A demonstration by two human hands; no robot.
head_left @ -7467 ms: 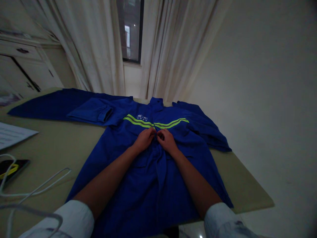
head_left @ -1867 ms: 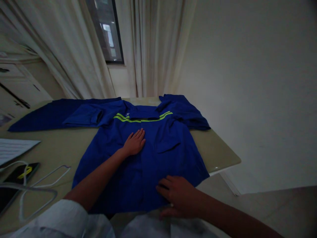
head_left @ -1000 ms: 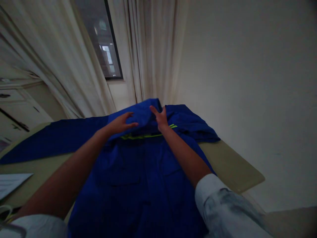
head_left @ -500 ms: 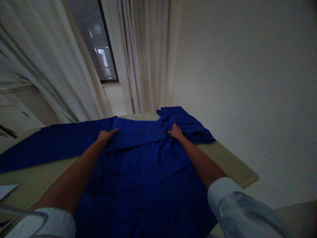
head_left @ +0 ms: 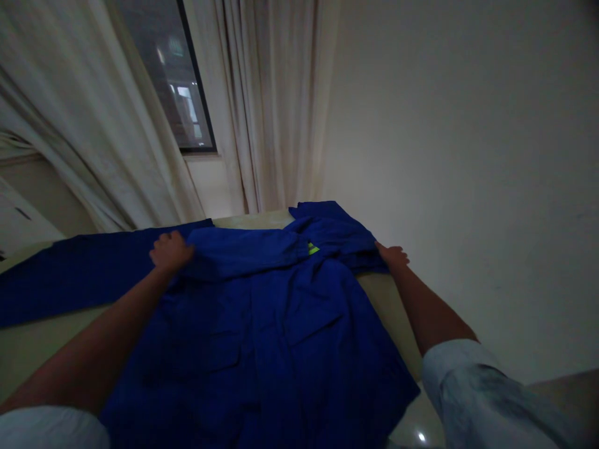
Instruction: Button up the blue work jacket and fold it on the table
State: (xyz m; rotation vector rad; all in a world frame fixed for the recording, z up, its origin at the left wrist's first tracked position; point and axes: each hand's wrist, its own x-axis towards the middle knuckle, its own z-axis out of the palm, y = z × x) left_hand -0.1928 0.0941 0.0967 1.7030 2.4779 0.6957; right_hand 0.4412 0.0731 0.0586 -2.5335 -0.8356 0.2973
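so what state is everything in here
jacket: flat on the table, top folded over
table: under the jacket
spread sleeve: laid out flat
bunched sleeve: crumpled
reflective stripe: nearly all covered
pocket flap: closed down
left hand: on the fold
right hand: fingers at the bunched sleeve's edge
curtain: hanging, half drawn

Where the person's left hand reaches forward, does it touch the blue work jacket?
Touching: the head view shows the left hand resting directly on the blue work jacket, with no gap between them.
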